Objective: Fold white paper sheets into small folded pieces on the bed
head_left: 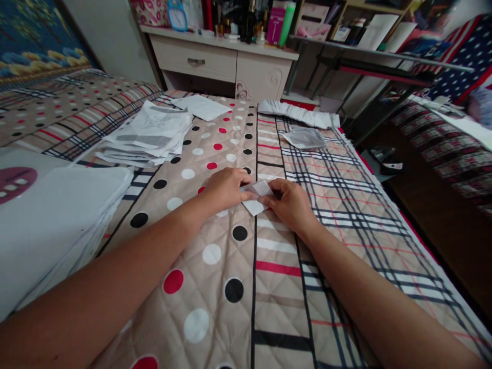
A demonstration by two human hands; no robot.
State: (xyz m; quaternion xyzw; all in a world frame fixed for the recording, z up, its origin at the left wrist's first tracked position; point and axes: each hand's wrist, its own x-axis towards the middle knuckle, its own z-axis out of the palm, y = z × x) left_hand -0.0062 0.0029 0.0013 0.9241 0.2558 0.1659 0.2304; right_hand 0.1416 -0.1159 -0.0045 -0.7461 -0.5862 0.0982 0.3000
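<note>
Over the patterned quilt (277, 302), the small white paper (255, 206) sits between left hand (226, 187) and right hand (295, 206), pinched from either side; neither hand is clearly nearer; its long axis is unclear.

No wording, brand or number can be made out on this bed (246, 259) or beyond it. At left, a purple oval emblem with pale shapes (23, 177) marks a large stack of white sheets (73, 205), its detail too blurred to read. Farther back, grey print crosses the top page of a loose pile of white papers (148, 125), likewise illegible. On the far tabletop (215, 41), a light-blue clock with a white dial (177, 18) stands at left, its numerals too small to tell. At far right, white stars and red-and-white stripes pattern a fabric with a dark-blue field (467, 56).
</note>
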